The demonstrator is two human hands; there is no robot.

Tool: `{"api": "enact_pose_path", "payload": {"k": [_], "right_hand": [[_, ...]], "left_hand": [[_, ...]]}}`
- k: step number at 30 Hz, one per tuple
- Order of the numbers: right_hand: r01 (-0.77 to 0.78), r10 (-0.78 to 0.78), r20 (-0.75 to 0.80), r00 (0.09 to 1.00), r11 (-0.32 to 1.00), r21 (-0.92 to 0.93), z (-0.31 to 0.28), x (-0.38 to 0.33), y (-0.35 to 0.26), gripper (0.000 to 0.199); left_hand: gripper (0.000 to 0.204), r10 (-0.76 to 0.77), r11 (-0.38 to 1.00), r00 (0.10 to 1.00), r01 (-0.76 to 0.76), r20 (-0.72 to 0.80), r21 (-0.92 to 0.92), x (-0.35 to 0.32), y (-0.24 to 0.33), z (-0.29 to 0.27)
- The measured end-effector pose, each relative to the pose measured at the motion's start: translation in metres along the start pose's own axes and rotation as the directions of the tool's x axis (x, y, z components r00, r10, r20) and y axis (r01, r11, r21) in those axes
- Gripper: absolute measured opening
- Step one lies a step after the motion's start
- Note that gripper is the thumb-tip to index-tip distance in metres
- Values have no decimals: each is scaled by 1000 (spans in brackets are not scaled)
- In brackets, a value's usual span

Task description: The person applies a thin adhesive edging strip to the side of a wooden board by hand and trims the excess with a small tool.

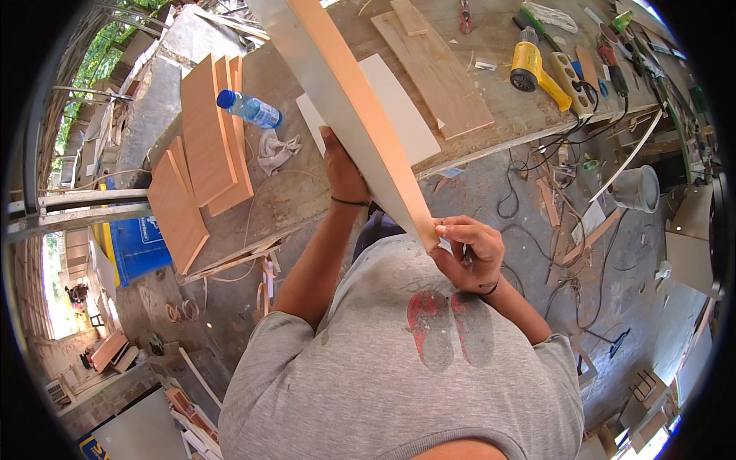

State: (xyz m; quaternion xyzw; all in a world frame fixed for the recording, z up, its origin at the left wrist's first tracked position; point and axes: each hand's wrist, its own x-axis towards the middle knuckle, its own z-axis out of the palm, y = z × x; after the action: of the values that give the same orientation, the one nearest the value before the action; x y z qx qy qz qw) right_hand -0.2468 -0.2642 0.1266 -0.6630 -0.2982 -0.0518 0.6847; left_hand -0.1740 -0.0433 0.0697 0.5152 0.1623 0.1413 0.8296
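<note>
Both our grips hold the long board (360, 115): left hand (343, 172) underneath, right hand (468, 249) pinching its near end. Long axis runs away from us over the worktop (307, 192).

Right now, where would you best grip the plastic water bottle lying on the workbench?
Grip the water bottle around its clear middle, coming from above. It lies on its side against the stacked wood panels, so its blue cap end is awkward, while the rounded body is exposed on top.

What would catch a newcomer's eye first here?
The long board running up the middle, its pale face and orange edge held by the left hand at mid-length and pinched at the near end by the right hand. Next, the yellow heat gun on the workbench at upper right, and the blue-capped water bottle beside stacked wood panels at left.
</note>
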Motion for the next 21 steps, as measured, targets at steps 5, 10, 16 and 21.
{"api": "enact_pose_path", "payload": {"k": [5, 10, 16, 21], "right_hand": [[-55, 55, -6, 998, 999, -3, -3, 1, 5, 33], [-273, 274, -158, 949, 962, 28, -15, 0, 20, 14], [-445, 493, -287, 821, 868, 218, -44, -14, 34, 7], [-497, 544, -360, 758, 839, 222, -58, -18, 39, 8]], "left_hand": [[58, 67, 993, 998, -66, 1, 103, 11, 4, 0], [65, 231, 863, 973, -195, -21, 465, 14, 15, -6], [38, 373, 622, 928, -260, 12, 739, 15, 33, -34], [34, 394, 385, 900, -344, 184, 856, 13, 66, -45]]}}
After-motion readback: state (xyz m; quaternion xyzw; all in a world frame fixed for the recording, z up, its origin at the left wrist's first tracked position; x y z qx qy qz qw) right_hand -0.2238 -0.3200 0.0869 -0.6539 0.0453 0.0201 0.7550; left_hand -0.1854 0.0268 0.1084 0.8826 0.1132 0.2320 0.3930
